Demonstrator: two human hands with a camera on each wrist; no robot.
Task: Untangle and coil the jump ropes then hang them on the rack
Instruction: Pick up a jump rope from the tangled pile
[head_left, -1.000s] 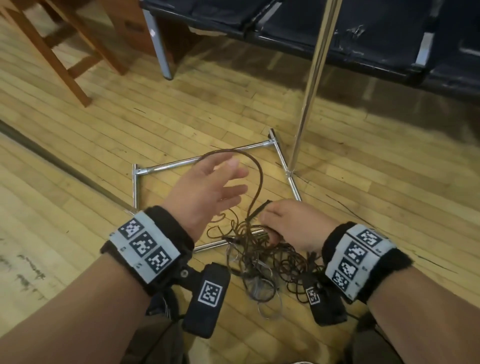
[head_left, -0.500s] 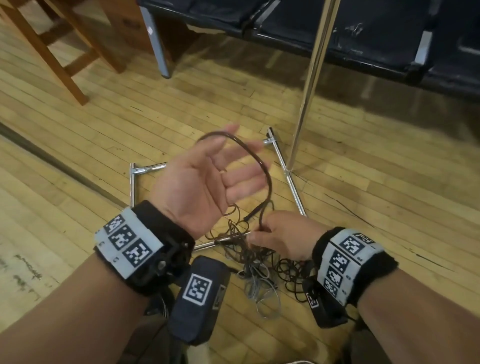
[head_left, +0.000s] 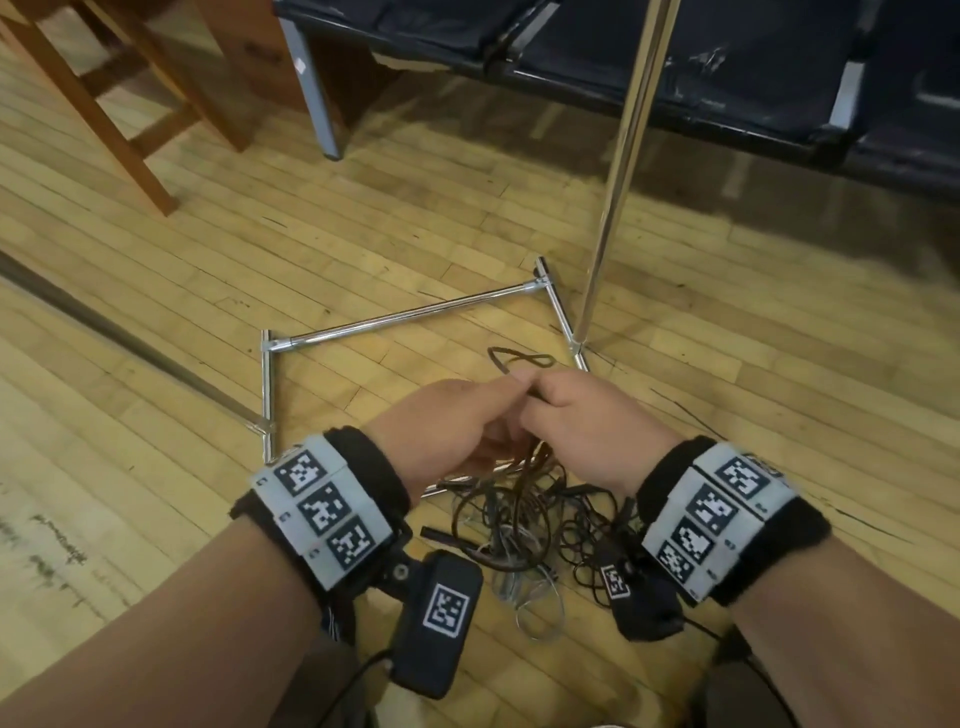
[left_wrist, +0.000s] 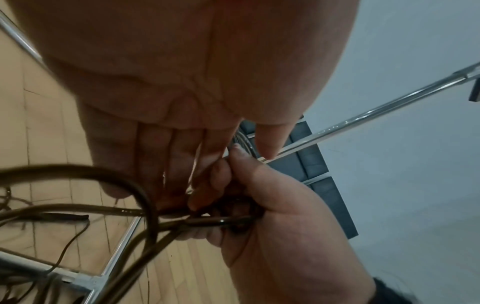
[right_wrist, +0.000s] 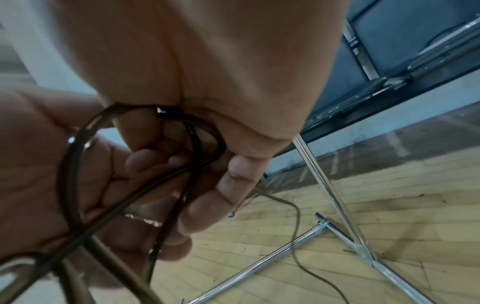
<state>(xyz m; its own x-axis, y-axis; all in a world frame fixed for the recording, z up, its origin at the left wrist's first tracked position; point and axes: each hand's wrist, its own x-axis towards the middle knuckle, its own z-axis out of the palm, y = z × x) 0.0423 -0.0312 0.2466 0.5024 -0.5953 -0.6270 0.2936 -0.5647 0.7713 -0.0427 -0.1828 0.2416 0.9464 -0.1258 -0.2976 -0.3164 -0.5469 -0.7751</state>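
A brown jump rope (head_left: 519, 358) pokes out as a small loop just beyond my two hands, which meet above the floor. My left hand (head_left: 493, 410) has its thumb and fingers closed on the rope beside my right hand (head_left: 550, 410), which grips several gathered turns of it. In the left wrist view the brown rope (left_wrist: 145, 197) runs under my left fingers (left_wrist: 155, 164) into the right fist. In the right wrist view the rope's turns (right_wrist: 70, 185) cross the left palm. Below the hands lies a tangle of ropes (head_left: 524, 519) on the floor. The chrome rack's base (head_left: 395, 319) and its pole (head_left: 618, 182) stand beyond.
A wooden chair's legs (head_left: 104, 104) stand at the far left. A dark padded bench (head_left: 675, 67) with a metal leg (head_left: 317, 93) runs along the back. A thin silvery rope (head_left: 535, 608) and a black handle (head_left: 447, 535) lie in the tangle. A dark strip (head_left: 119, 338) crosses the wood floor.
My left hand was raised and spread with a wide rope loop over its fingers. It has come down to meet the right hand, which has lifted, and the loop is now small.
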